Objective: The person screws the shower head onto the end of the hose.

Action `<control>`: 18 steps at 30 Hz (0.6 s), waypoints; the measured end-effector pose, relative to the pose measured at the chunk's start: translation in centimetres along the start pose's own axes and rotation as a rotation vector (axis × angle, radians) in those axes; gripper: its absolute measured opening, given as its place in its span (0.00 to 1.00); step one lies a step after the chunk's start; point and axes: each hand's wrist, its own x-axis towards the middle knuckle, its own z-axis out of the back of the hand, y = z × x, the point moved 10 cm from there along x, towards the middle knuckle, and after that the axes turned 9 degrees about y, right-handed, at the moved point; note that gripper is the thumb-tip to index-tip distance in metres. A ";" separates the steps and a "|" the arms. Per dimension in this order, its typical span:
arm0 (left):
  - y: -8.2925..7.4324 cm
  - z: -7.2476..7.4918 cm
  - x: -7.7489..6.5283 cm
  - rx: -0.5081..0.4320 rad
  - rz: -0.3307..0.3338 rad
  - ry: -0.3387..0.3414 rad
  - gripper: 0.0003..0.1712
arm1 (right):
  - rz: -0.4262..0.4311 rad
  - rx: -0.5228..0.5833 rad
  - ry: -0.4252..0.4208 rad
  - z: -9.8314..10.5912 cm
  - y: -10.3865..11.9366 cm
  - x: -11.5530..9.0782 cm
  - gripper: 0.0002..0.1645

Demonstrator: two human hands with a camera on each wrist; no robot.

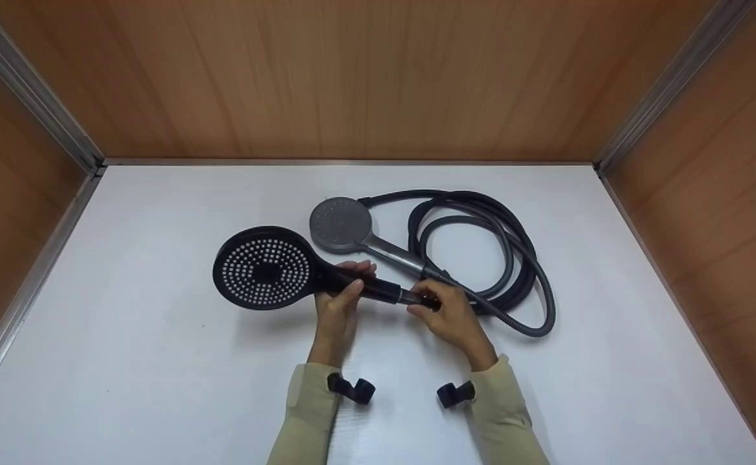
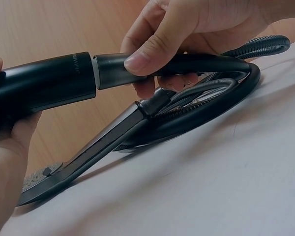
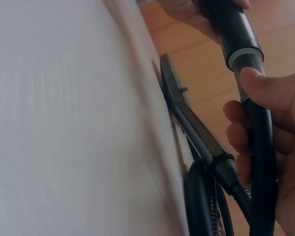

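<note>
My left hand (image 1: 337,310) grips the handle of a large black shower head (image 1: 268,268), whose nozzle face with white dots is turned up toward the head camera. At the handle's lower end, my right hand (image 1: 449,314) pinches the connector (image 2: 113,70) of a smooth black hose (image 2: 201,64) between thumb and fingers. In both wrist views the connector lines up with the handle end, with a pale ring showing at the joint. Both are held above the white table. Part of the handle is hidden behind the left fingers.
A second, grey shower head (image 1: 341,225) lies on the white table (image 1: 126,361) just behind the hands, its ribbed grey hose (image 1: 536,330) attached. Coils of black hose (image 1: 481,197) lie to the right. Wooden panels (image 1: 352,77) stand at the back and sides.
</note>
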 end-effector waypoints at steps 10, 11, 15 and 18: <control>0.1 0.1 0.0 -0.016 -0.019 0.003 0.18 | -0.039 0.012 0.012 -0.1 -0.2 0.1 0.15; 0.1 0.1 0.0 -0.017 -0.021 0.007 0.18 | -0.037 0.014 0.010 -0.1 -0.2 0.1 0.15; -0.1 -0.1 0.0 -0.013 -0.020 0.013 0.18 | -0.023 0.011 0.004 -0.1 -0.1 0.1 0.15; -0.2 -0.2 0.0 -0.011 -0.013 0.007 0.19 | -0.014 0.011 0.002 0.0 0.0 0.1 0.15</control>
